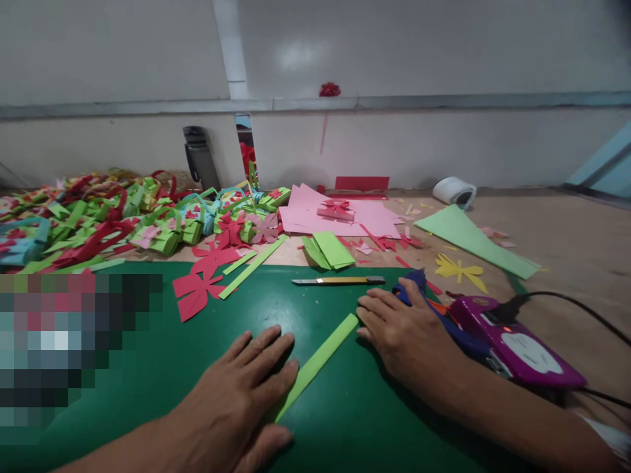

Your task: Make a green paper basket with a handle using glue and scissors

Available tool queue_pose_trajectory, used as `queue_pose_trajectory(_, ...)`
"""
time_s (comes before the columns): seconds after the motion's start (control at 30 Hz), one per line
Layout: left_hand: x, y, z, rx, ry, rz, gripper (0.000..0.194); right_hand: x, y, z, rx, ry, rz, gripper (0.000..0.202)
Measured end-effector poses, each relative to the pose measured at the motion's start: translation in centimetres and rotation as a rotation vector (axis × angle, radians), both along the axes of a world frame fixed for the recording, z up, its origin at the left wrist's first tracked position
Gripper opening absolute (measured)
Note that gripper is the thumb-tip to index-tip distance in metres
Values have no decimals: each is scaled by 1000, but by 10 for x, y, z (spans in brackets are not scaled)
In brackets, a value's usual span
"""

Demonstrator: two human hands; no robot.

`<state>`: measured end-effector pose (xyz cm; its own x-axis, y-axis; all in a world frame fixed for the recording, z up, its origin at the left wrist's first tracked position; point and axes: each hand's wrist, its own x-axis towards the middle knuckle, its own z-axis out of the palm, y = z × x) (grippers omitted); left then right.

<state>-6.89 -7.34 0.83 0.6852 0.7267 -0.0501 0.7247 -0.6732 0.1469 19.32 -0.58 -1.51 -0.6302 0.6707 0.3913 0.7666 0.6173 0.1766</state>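
Observation:
My left hand (246, 387) lies palm down on the green mat (197, 368), fingers spread, its index finger against a light green paper strip (320, 358). The strip runs diagonally up to the fingertips of my right hand (399, 322). That hand is palm down with its fingers bent and apart, close beside a blue tool (463, 338) with an orange part, which looks like a glue gun and is partly hidden by the hand. Above the strip lies a yellow craft knife (340, 281). A folded green paper piece (329, 251) sits at the mat's far edge.
Red paper flower cutouts (197, 289) and green strips lie left. Behind them are piled small paper baskets (165, 236) and a dark bottle (201, 157). Pink sheets (300, 213), a yellow cutout (459, 270) and a white roll (456, 192) lie beyond. A purple power strip (522, 345) with cables stands right.

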Motion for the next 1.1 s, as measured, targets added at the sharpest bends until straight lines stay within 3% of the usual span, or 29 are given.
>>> queue_pose_trajectory(0.17,-5,3,-7,-57,-82,49,49,-10,10,11,-322,89,162,17)
queue_pose_trajectory(0.27,-6,6,-11,-107,-128,41,47,-17,12,16,-486,70,134,12)
queue_pose_trajectory(0.5,-4,12,-8,-118,-258,77,47,-19,4,30,-596,84,114,12)
queue_pose_trajectory(0.6,-1,21,2,-162,-327,194,31,-18,2,37,-685,209,101,13)
queue_pose_trajectory(0.67,1,29,8,-301,-382,287,21,-16,4,41,-733,395,43,11)
queue_pose_trajectory(0.73,2,39,12,-516,-497,378,25,-12,8,45,-756,634,-36,7)
queue_pose_trajectory(0.83,8,53,15,-857,-720,537,16,-6,15,46,-813,1003,-114,22)
queue_pose_trajectory(0.93,18,64,12,-1090,-943,573,16,-4,20,40,-935,1316,-122,32)
queue_pose_trajectory(1.0,25,71,9,-1167,-1047,543,18,-6,21,35,-1014,1407,-118,39)
queue_pose_trajectory(1.1,35,79,5,-1215,-1117,514,19,-12,18,31,-1108,1347,-125,42)
